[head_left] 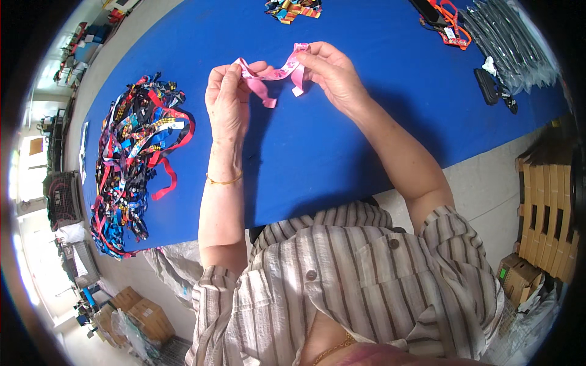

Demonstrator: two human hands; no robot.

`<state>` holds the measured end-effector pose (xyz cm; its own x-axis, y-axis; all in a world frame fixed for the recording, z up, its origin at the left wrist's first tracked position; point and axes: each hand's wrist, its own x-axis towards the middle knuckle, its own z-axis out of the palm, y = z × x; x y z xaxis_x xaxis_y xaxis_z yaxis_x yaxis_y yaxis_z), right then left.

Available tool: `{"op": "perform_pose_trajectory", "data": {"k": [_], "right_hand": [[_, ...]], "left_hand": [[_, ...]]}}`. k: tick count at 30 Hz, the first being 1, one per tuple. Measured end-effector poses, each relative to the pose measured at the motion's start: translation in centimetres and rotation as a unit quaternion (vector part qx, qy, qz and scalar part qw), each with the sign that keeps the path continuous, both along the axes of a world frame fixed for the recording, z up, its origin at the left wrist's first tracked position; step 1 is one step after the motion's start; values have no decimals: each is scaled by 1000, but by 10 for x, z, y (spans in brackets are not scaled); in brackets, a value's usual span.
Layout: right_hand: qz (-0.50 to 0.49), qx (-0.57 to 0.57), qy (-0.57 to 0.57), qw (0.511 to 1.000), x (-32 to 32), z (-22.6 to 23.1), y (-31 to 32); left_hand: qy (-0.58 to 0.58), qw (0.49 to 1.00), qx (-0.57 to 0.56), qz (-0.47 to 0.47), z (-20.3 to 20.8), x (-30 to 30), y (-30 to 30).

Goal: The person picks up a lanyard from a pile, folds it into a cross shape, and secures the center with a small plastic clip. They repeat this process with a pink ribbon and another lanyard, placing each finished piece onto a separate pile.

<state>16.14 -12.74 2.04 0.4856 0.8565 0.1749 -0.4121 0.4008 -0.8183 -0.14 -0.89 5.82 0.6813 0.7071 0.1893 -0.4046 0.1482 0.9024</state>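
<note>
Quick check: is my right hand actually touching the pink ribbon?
Touching. The head view shows the right hand pinching the pink ribbon, thumb tip laid over it, with a loose end hanging below the grip.

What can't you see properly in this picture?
In the head view:
Pink ribbon: bits hidden by the left hand and right hand; its pattern is too small.
Small heap: cut off by the top edge.
Big pile: its underneath, covered by its top layer.
</note>
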Motion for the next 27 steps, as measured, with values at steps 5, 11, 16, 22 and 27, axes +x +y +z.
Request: {"op": "perform_pose_trajectory", "data": {"k": [5,11,16,22,27], "right_hand": [[1,3,10,1000,-4,2,1],[33,-51,-2,998,-4,-2,2],[46,-59,-10,997,-7,-1,1],[45,-52,28,997,-15,3,0],[39,-62,0,997,-9,0,-1]], "left_hand": [[-12,996,-90,-4,-12,6,1],[-9,995,-101,-26,-20,8,1],[-11,995,-88,-44,-19,10,-1],[16,996,-42,-79,-19,12,-9],[48,993,-51,-93,-25,14,-6]]}}
